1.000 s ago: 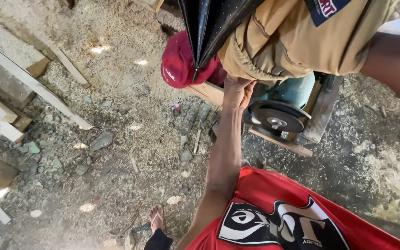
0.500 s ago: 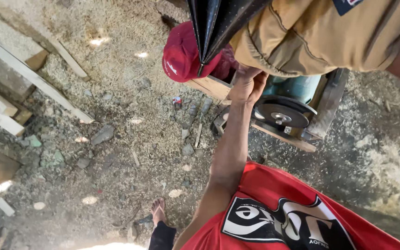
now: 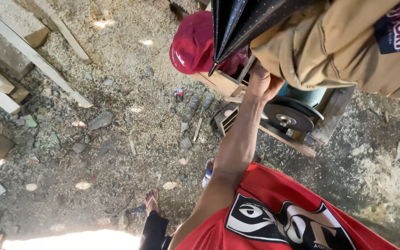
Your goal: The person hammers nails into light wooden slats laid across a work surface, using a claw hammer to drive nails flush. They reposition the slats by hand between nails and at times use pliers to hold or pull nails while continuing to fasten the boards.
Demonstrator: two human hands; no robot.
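One bare arm reaches up the middle of the view, and its hand is closed around the edge of a wooden frame that carries a machine. Which of the person's hands this is cannot be told, and no second hand of theirs shows. One dark round metal disc sits on the machine, just right of the hand, beside a teal cylindrical motor housing.

Another person in a tan jacket leans in from the far right. One red cap rests on the far end of the frame, beside a folded black umbrella with its tip pointing down.

On the left lie about five pale wooden planks, long and squared. The ground is coarse sawdust, scattered with grey stones. One sandalled foot shows near the bottom edge.
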